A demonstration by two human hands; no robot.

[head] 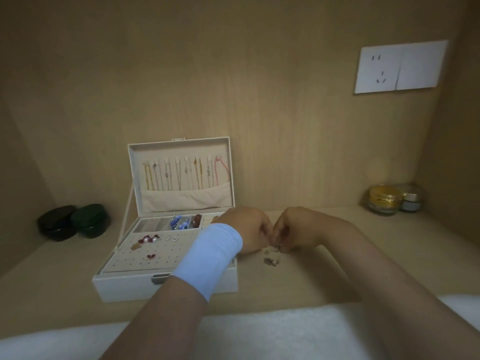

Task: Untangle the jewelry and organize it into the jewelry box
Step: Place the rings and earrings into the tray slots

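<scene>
A white jewelry box [124, 287] stands open on the wooden shelf, left of centre. Several necklaces [181, 175] hang inside its raised lid. Earrings [149, 240] sit on the perforated tray, and blue and red pieces fill the back compartments. My left hand [246, 229], with a light blue wristband, and my right hand [298, 227] meet just right of the box. Both pinch a small tangled piece of jewelry [277, 246] between their fingertips. A little clump of it [271, 261] hangs or lies just below, by the box's right corner.
Two dark round jars [74, 222] sit at the far left against the wall. A gold-lidded jar [384, 200] and a smaller jar stand at the back right corner. A wall socket [400, 67] is up right. White cloth [259, 333] lies along the near edge.
</scene>
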